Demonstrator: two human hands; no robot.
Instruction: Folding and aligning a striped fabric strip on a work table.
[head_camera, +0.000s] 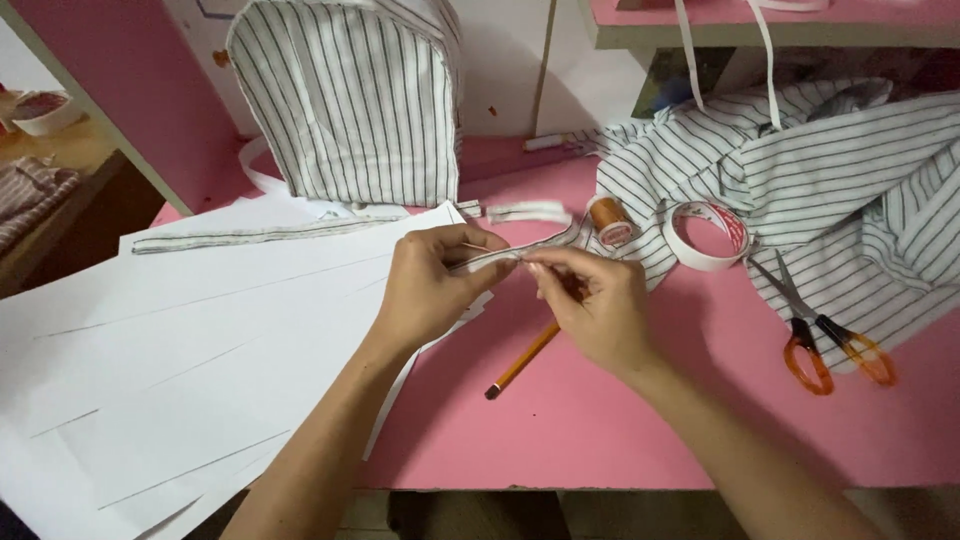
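From the head view we see our left hand (432, 283) and right hand (592, 305) close together above the pink desk (560, 430), both pinched shut on a narrow striped fabric strip (520, 250) that runs between the fingertips and curls back toward the right. Under our right hand an orange pencil (522, 360) lies slanted on the desk. To the left, white paper sheets (200, 340) cover the desk, and another long striped strip (250, 234) lies along their far edge. Behind it stands a striped fabric bag (350, 100). Just beyond our right hand sits an orange thread spool (611, 220), with a tape roll (705, 235) beside it. Orange-handled scissors (820, 335) rest on a heap of striped cloth (840, 170) at the right.
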